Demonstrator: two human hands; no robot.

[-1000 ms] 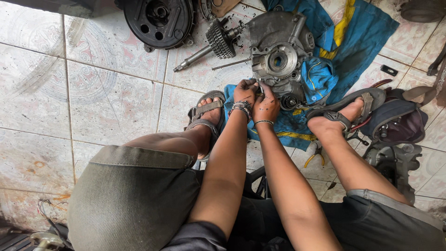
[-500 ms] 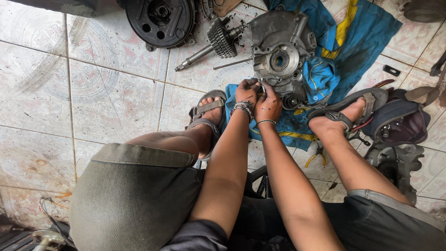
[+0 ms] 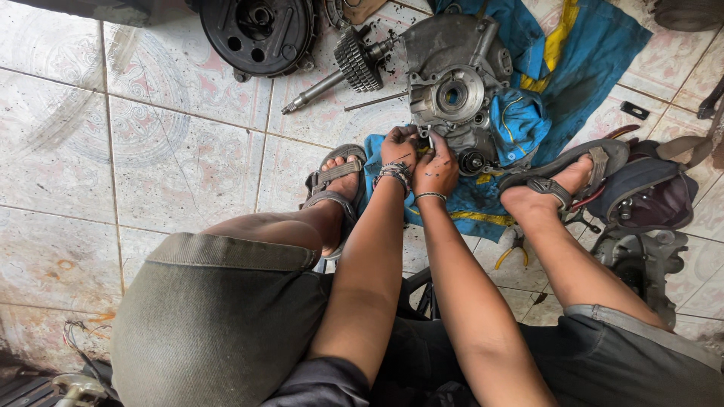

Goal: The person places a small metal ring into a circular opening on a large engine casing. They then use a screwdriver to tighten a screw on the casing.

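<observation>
Both my hands are bunched at the near edge of the grey cast-metal engine case [image 3: 452,83], which lies flat on the crumpled blue-and-yellow cloth [image 3: 581,53] between my sandalled feet. Left hand [image 3: 397,151] has its fingers curled shut on something small at the case rim; right hand [image 3: 436,167] is pressed beside it, fingers closed, touching the left. What either actually pinches is hidden under the knuckles, so I can't tell the part.

Risks as I read them:
- Greasy fingers, so the small part could slip. If it drops into the cloth folds it will be hard to find.
- The case rests on soft cloth, not clamped. A hard push at the edge could rock or slide it.
- The steel gear shaft with the toothed cluster [image 3: 354,64] and a thin steel rod [image 3: 377,100] lie loose on the patterned floor tiles [image 3: 173,151] just beside the case; a shifted case could roll them.
- The black round clutch-like housing [image 3: 260,30] is well apart, no concern.
- Yellow-handled pliers [image 3: 513,245] sit near my right foot [image 3: 554,188], so there's a step hazard if I move.
</observation>
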